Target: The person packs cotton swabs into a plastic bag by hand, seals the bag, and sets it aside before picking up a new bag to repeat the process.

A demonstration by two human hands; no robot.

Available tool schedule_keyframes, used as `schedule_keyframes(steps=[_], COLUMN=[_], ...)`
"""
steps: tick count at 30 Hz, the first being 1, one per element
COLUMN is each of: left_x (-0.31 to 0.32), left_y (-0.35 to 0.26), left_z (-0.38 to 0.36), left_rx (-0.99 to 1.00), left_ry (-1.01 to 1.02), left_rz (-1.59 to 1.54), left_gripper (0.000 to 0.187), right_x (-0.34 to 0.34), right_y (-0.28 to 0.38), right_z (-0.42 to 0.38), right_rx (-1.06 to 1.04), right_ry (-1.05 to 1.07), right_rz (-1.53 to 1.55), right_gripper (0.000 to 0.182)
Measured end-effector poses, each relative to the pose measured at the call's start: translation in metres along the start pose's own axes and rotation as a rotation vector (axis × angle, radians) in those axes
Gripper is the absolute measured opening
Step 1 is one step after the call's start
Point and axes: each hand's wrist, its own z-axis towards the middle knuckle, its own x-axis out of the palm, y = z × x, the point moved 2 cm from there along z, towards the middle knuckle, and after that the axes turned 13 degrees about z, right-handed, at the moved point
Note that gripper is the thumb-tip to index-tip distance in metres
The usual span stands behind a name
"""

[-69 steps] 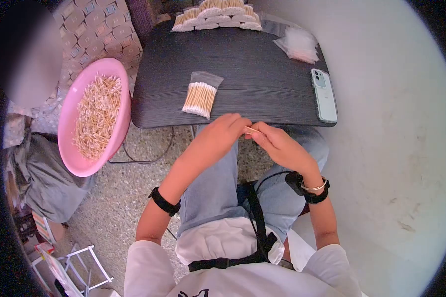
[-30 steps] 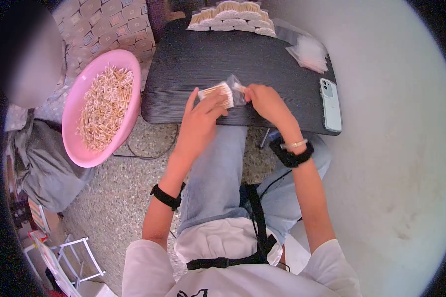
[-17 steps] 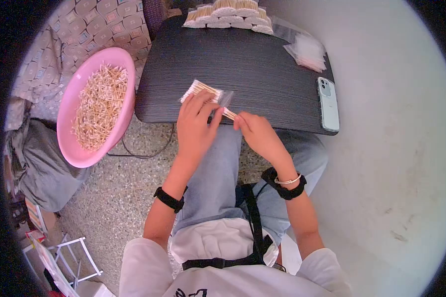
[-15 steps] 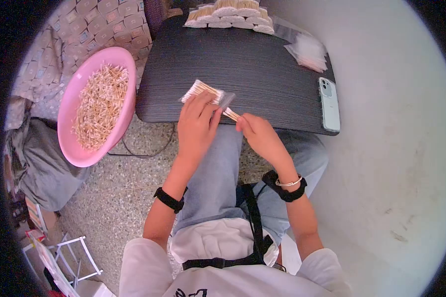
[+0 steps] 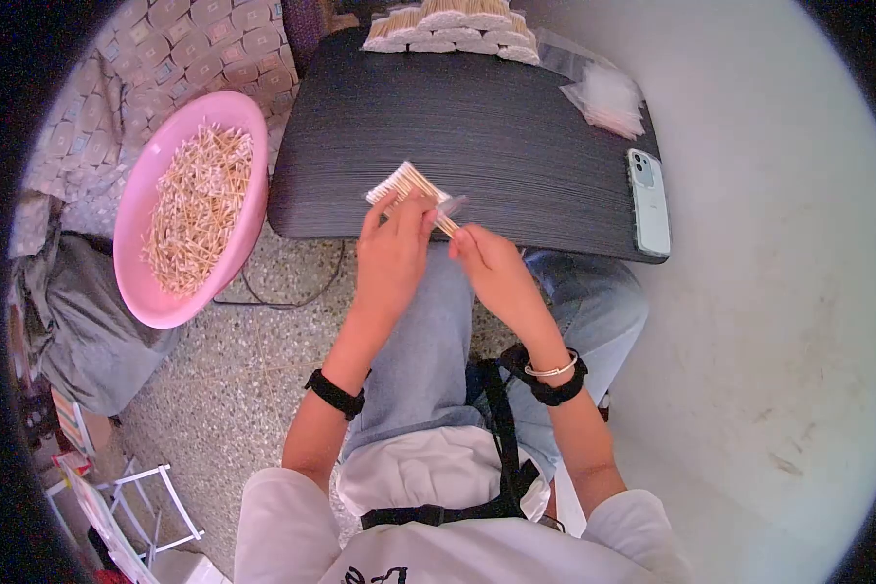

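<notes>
Over the near edge of the black table [image 5: 438, 117], my left hand [image 5: 393, 251] is closed on a clear plastic bag of cotton swabs [image 5: 406, 182]. White tips and wooden sticks show through the film, and the bag's mouth [image 5: 452, 205] points right. My right hand [image 5: 496, 273] pinches a few loose cotton swabs [image 5: 447, 225] by their lower ends, their upper ends at the bag's mouth. Part of the bag is hidden under the left fingers.
Left of the table is a pink basin [image 5: 131, 234] full of loose swabs. Packed swab bundles [image 5: 457, 29] are stacked at the far edge. Flat clear bags [image 5: 608, 100] and a white phone [image 5: 649, 204] lie on the right, beside a pale wall [image 5: 769, 292].
My right hand has moved left and slightly up, bringing the loose swabs into the bag's mouth. The bag and my left hand have shifted a little right.
</notes>
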Motion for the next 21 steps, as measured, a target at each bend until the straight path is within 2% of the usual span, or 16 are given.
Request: schedule_keyframes(steps=[3, 6, 9, 12, 15, 18, 21], left_x=[0.003, 0.002, 0.001, 0.002, 0.001, -0.001, -0.008], left_y=[-0.001, -0.002, -0.006, -0.010, -0.013, -0.006, 0.008], left_z=[-0.003, -0.004, -0.006, -0.009, -0.010, -0.011, -0.002], left_rx=[0.063, 0.106, 0.104, 0.159, 0.143, 0.174, 0.099], left_ry=[-0.046, -0.090, -0.080, -0.088, -0.067, 0.044, 0.012], left_rz=[0.006, -0.030, -0.027, 0.018, 0.002, -0.109, -0.187], left_gripper=[0.020, 0.024, 0.012, 0.014, 0.017, 0.032, 0.029], right_x=[0.002, -0.002, -0.002, 0.000, 0.004, 0.007, 0.005], right_y=[-0.004, 0.002, -0.005, -0.006, -0.022, -0.030, -0.025], right_z=[0.003, 0.004, 0.006, 0.011, 0.017, 0.020, 0.018], right_rx=[-0.013, 0.111, 0.130, 0.063, 0.100, 0.066, 0.116], right_ry=[-0.045, 0.007, 0.008, -0.020, -0.042, -0.057, -0.022], right_rz=[-0.047, -0.036, 0.014, 0.032, 0.020, 0.001, 0.049], right_gripper=[0.031, 0.033, 0.031, 0.030, 0.029, 0.028, 0.026])
